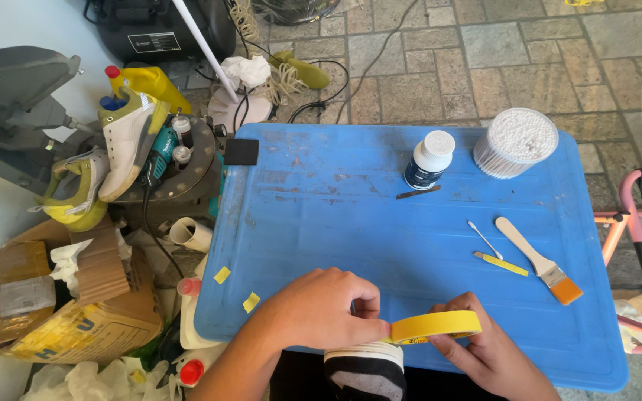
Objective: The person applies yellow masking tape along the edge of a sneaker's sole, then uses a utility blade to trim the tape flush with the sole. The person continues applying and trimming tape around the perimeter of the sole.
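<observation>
Over the blue table [410,245] – both hands' grip pinches the yellow tape roll [436,327] between left hand [321,308] and right hand [484,349]

My left hand [321,308] covers one end of the yellow tape roll [436,327], so where my fingers [369,301] pinch it is hidden. The striped shoe [365,371] below is cut off by the bottom edge. The label on the white-capped bottle [427,162] is too small to tell.

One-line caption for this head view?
Both hands, left and right, hold a yellow tape roll over a blue table.
</observation>
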